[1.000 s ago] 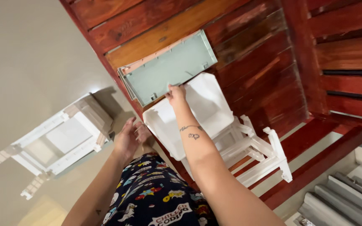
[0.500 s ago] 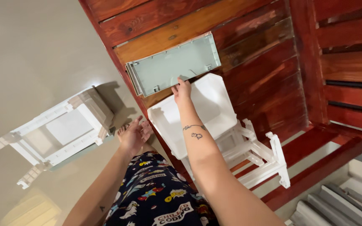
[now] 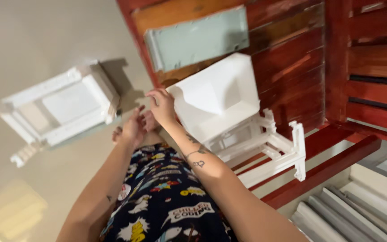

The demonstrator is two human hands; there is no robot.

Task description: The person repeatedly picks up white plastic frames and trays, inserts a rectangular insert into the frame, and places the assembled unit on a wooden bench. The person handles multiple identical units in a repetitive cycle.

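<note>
My right hand point(image 3: 161, 105) grips the near left corner of a white plastic bin point(image 3: 222, 92), which is tilted on the red wooden bench point(image 3: 292, 54). My left hand point(image 3: 133, 127) hovers just beside and below it, fingers apart, holding nothing. A pale green flat panel point(image 3: 198, 38) lies on the bench beyond the bin. Under and to the right of the bin rests a white plastic frame point(image 3: 274, 150). The picture is blurred by motion.
A second white plastic frame point(image 3: 63, 105) lies on the beige floor point(image 3: 32, 40) to the left. Grey slatted panels point(image 3: 359, 210) lie at the bottom right. My lap in patterned dark shorts point(image 3: 166, 201) fills the lower middle.
My right hand left the green panel's edge and came back to the bin's near corner, taking hold of it. The bin has tipped up. The view shifted and blurred.
</note>
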